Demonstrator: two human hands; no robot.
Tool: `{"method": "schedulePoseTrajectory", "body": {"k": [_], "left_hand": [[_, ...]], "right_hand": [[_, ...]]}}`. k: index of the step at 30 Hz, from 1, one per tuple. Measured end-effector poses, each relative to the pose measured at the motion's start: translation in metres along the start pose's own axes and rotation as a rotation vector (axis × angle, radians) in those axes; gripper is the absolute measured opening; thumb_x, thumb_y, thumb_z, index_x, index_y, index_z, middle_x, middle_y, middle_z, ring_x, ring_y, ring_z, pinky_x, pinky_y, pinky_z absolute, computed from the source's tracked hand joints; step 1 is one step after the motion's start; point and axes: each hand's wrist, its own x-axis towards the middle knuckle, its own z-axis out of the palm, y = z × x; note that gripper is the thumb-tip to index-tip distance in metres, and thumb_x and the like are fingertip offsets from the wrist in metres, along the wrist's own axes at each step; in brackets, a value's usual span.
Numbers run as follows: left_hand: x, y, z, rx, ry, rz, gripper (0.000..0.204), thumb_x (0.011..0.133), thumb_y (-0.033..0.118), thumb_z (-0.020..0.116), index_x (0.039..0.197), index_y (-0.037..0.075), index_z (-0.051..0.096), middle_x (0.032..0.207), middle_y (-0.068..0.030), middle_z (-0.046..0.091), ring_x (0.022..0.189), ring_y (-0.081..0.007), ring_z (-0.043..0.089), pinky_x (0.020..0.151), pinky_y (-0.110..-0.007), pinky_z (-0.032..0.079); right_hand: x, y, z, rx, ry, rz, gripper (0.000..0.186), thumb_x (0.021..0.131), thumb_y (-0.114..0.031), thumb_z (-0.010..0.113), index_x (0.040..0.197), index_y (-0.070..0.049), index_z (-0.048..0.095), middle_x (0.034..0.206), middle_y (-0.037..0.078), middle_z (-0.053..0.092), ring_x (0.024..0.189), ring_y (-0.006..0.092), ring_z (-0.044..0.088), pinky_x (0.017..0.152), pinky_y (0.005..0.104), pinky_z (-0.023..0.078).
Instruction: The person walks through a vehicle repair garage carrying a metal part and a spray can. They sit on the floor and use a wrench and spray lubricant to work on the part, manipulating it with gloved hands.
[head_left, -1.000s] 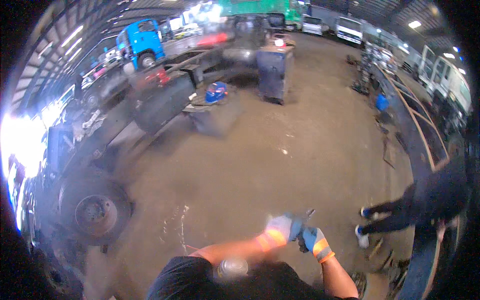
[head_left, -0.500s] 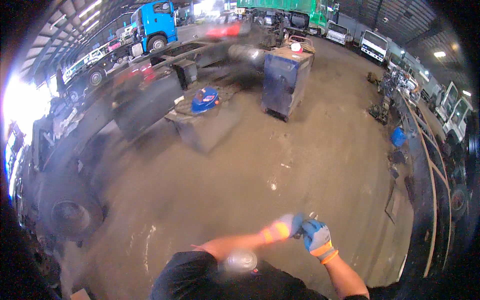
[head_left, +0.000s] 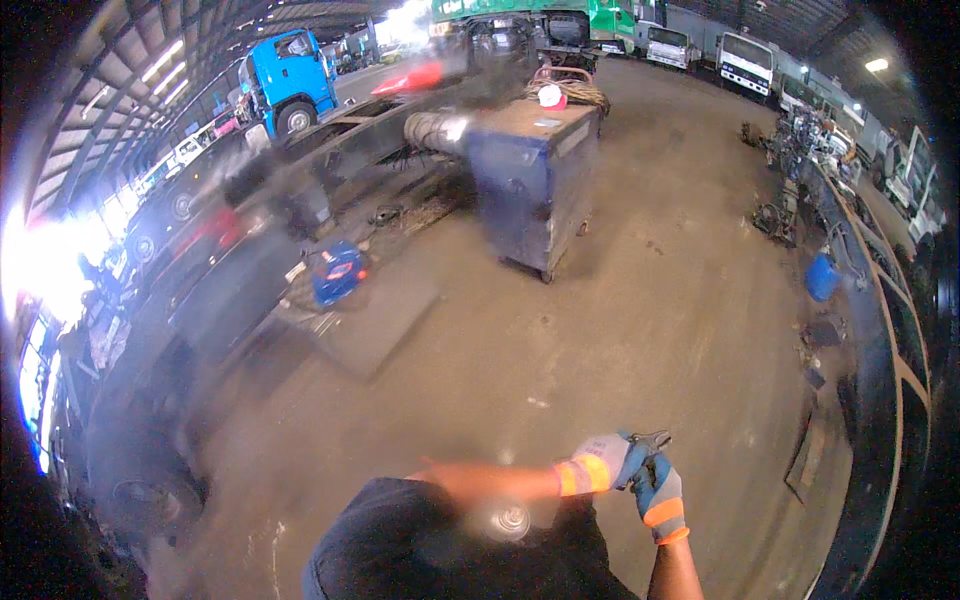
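1. Mostly, the metal piece (head_left: 656, 440) is hiding inside the joined grip of the left hand (head_left: 600, 466) and the right hand (head_left: 658, 490); only its grey end is showing.
2. Both gloved hands are clenching around it, meeting and partly covering each other, so which fingers are bearing it I cannot tell.
3. That bare end is sticking out just above the right hand and just beyond the left hand's fingers, pointing rightward over the brown floor (head_left: 560, 410).
4. The lower edge is cutting off the right forearm (head_left: 677, 570), while blur is smearing the left forearm (head_left: 500, 482) and the dark clothing (head_left: 400, 540).
5. A round shiny disc (head_left: 510, 521) is showing against that clothing, too blurred to identify.
6. Haze is veiling the wheel (head_left: 150, 500) at far left; the blue cabinet (head_left: 515, 190) is standing well apart.
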Motion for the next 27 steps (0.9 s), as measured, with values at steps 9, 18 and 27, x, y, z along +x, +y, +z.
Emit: {"method": "schedulePoseTrajectory", "body": {"k": [9,18,27], "left_hand": [[0.349,-0.099,-0.009,-0.175,0.006,0.096,0.016,0.081,0.021,0.056,0.085,0.005,0.055,0.072,-0.0186,0.064,0.069,-0.0364,0.063,0.055,-0.045,0.048],[0.725,-0.193,-0.055,-0.021,0.175,-0.112,0.013,0.077,0.019,0.058,0.08,0.01,0.067,0.074,-0.0154,0.065,0.07,-0.035,0.065,0.056,-0.046,0.051],[1.094,-0.236,-0.137,0.049,-0.061,0.06,0.019,0.079,0.023,0.056,0.091,0.009,0.061,0.084,-0.0208,0.064,0.077,-0.0379,0.064,0.062,-0.046,0.051]], "right_hand": [[0.339,0.062,-0.137,-0.07,0.023,-0.341,0.007,0.082,-0.009,0.061,0.085,-0.003,0.059,0.075,0.011,0.063,0.06,0.0167,0.059,0.053,0.0294,0.045],[0.717,0.232,-0.216,0.157,-0.391,0.498,0.015,0.088,-0.014,0.052,0.086,0.0,0.058,0.068,0.009,0.059,0.052,0.0173,0.058,0.047,0.029,0.046],[1.018,0.333,-0.353,-0.112,-0.177,0.008,0.012,0.084,-0.014,0.056,0.085,-0.002,0.055,0.068,0.01,0.058,0.056,0.0214,0.057,0.05,0.0313,0.044]]}}
